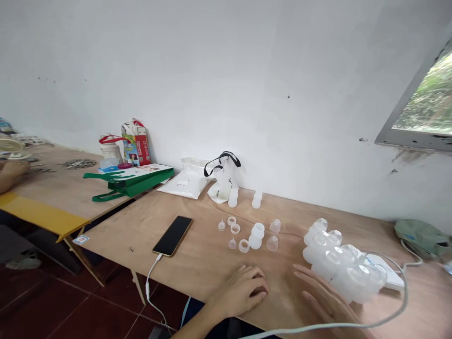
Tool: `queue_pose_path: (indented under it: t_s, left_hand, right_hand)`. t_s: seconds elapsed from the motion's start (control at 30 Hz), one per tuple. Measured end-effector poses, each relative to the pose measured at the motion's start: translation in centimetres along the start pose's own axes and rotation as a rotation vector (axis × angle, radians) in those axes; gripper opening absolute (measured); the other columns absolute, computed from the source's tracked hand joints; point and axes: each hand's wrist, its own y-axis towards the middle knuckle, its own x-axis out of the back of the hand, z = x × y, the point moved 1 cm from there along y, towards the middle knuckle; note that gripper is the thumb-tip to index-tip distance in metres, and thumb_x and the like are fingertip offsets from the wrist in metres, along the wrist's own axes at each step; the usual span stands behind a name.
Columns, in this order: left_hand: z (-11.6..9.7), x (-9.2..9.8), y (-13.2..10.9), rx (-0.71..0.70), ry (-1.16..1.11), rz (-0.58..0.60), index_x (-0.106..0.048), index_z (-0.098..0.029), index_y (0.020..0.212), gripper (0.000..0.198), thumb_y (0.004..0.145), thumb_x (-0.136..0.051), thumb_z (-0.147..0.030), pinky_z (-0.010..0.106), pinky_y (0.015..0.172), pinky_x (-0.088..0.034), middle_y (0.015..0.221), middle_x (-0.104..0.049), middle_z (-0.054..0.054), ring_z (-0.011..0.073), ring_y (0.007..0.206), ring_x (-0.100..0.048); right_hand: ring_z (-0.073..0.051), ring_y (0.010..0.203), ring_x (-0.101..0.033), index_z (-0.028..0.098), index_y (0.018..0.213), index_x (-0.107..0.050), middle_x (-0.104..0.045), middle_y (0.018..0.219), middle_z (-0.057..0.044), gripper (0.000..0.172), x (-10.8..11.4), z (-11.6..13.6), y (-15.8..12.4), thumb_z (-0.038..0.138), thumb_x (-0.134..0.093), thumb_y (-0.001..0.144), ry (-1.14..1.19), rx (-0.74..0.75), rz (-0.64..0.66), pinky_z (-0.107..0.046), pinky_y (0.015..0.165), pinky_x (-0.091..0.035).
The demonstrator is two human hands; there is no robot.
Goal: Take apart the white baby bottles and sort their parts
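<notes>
My left hand [244, 289] rests on the wooden table near its front edge, holding nothing, with loosely bent fingers apart. My right hand [323, 294] is stretched flat and slightly blurred, its edge beside a cluster of assembled baby bottles [326, 252] with clear domed caps; whether it touches them I cannot tell. Ahead of my left hand lie loose bottle parts: a milky bottle body [256, 235], clear caps [272, 243], white collar rings [244, 246] and nipples [232, 243]. Farther back, two more bottle bodies stand, one at left [233, 197] and one at right [257, 199].
A charging phone [173, 236] lies left. Behind are a white plastic package [187, 182], a white drawstring bag [223, 183] and a green bag [141, 181]. A cable [402, 301] loops past a white box [386, 273] at right. Another person's arm [12, 174] shows far left.
</notes>
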Motion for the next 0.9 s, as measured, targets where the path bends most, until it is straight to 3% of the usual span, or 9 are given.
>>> queue_pose_path:
  t_s: [0.13,0.27,0.4,0.53,0.9]
  left_hand:
    - [0.1,-0.2,0.0,0.01,0.001,-0.014,-0.066,-0.028,0.101,0.005,0.097,-0.066,-0.024,0.028,0.093,-0.035,0.114,-0.066,-0.004,0.0151,0.106,-0.063]
    - [0.0,0.0,0.0,0.006,0.003,-0.009,-0.066,-0.027,0.1,0.005,0.097,-0.066,-0.024,0.028,0.092,-0.035,0.114,-0.066,-0.004,0.0151,0.105,-0.063]
    - [0.0,0.1,-0.1,0.006,0.0,-0.005,-0.067,-0.027,0.1,0.004,0.098,-0.065,-0.025,0.028,0.094,-0.035,0.113,-0.066,-0.004,0.0152,0.106,-0.063]
    - [0.0,-0.1,-0.1,0.016,-0.002,0.001,-0.067,-0.027,0.101,0.004,0.098,-0.065,-0.026,0.029,0.095,-0.036,0.114,-0.066,-0.004,0.0152,0.106,-0.063]
    - [-0.2,0.2,0.1,0.028,-0.005,0.021,-0.068,-0.028,0.103,0.008,0.098,-0.062,-0.024,0.03,0.097,-0.037,0.116,-0.066,-0.002,0.0174,0.109,-0.062]
  right_hand:
    - [-0.03,0.147,-0.041,0.03,0.147,-0.056,-0.049,0.156,-0.004,0.051,0.1,-1.0,-0.5,0.051,-0.049,0.102,0.258,-0.249,0.058,-0.049,0.121,-0.035]
    - [-0.031,0.146,-0.043,0.029,0.14,-0.063,-0.054,0.153,-0.006,0.054,0.8,-1.1,0.3,0.06,-0.055,0.096,0.483,-0.384,0.14,-0.05,0.123,-0.031]
    - [-0.029,0.144,-0.047,0.028,0.141,-0.063,-0.055,0.152,-0.008,0.055,0.5,-1.3,0.9,0.059,-0.057,0.096,0.682,-0.407,0.205,-0.047,0.122,-0.035]
    - [-0.029,0.148,-0.039,0.032,0.15,-0.051,-0.042,0.162,-0.006,0.059,0.3,-1.5,1.2,0.055,-0.06,0.097,0.825,-0.443,0.137,-0.045,0.124,-0.033]
    - [-0.027,0.149,-0.038,0.031,0.154,-0.046,-0.037,0.164,-0.007,0.066,0.3,-1.3,3.2,0.059,-0.061,0.095,0.879,-0.391,0.112,-0.046,0.124,-0.031]
